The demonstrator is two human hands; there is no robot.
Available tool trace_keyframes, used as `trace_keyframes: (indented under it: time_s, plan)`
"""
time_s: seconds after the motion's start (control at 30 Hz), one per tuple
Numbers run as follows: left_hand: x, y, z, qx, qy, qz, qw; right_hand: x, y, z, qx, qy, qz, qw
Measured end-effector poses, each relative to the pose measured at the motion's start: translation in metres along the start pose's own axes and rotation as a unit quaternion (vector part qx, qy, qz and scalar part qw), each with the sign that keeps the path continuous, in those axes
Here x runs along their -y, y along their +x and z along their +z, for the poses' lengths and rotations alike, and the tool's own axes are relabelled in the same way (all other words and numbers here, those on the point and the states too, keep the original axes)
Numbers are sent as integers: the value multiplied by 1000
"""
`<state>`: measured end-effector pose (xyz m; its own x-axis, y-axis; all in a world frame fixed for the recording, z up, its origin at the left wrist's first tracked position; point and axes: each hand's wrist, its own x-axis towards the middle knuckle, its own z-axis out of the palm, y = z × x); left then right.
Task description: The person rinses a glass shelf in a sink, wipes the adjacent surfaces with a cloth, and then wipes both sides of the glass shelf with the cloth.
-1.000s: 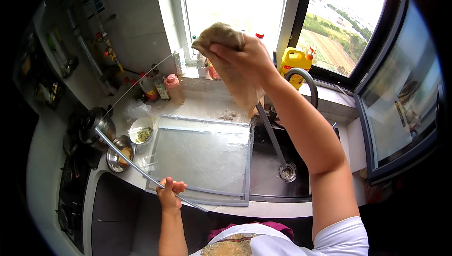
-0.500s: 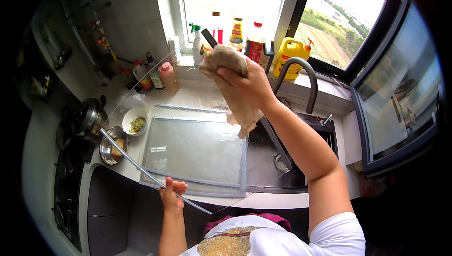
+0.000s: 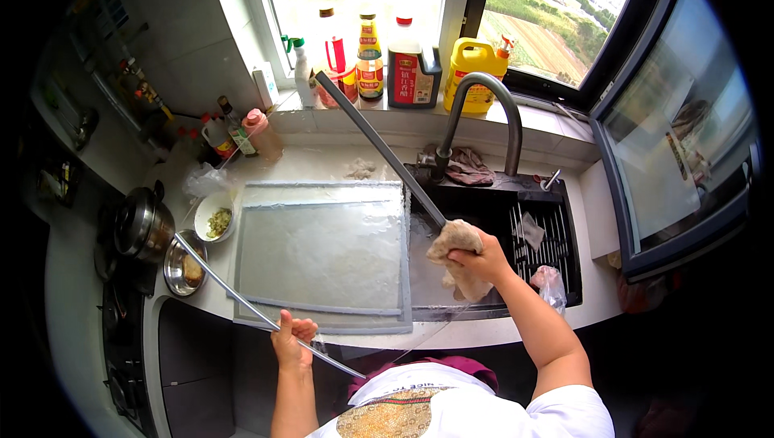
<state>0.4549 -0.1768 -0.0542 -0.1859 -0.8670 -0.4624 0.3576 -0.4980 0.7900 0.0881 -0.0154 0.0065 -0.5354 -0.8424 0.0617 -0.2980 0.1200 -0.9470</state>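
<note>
A clear glass shelf is held tilted above the counter, with a silver trim strip [image 3: 234, 288] on its near-left edge and a dark grey strip [image 3: 379, 144] on the opposite edge. My left hand [image 3: 293, 341] grips the silver strip near its lower end, thumb pointing up. A wet beige cloth [image 3: 455, 251] is bunched in my right hand [image 3: 484, 262], wrapped around the near end of the dark strip. Beneath the glass, a second panel with pale grey edging [image 3: 322, 249] lies flat on the counter.
The black sink [image 3: 484, 204] with a curved faucet [image 3: 516, 124] is at right, holding a rack and plastic bag [image 3: 550, 286]. A white bowl [image 3: 216, 216], steel bowl [image 3: 181, 270] and pot [image 3: 143, 224] stand left. Bottles [image 3: 369, 59] line the sill; an open window sash [image 3: 681, 140] juts in.
My right hand has brought the cloth down and toward me along the dark strip, from its far end to its near end. My left hand keeps its grip on the silver strip.
</note>
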Motion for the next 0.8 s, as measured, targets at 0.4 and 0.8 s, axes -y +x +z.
trace_keyframes:
  time_s: [0.4, 0.8]
  plan:
    - [-16, 10, 8, -12, -4, 37, 999, -10, -61, -67, 24, -116, 179, 977]
    - [-36, 2, 44, 6, -6, 43, 999, 253, 126, 44, -65, -134, -527, 837]
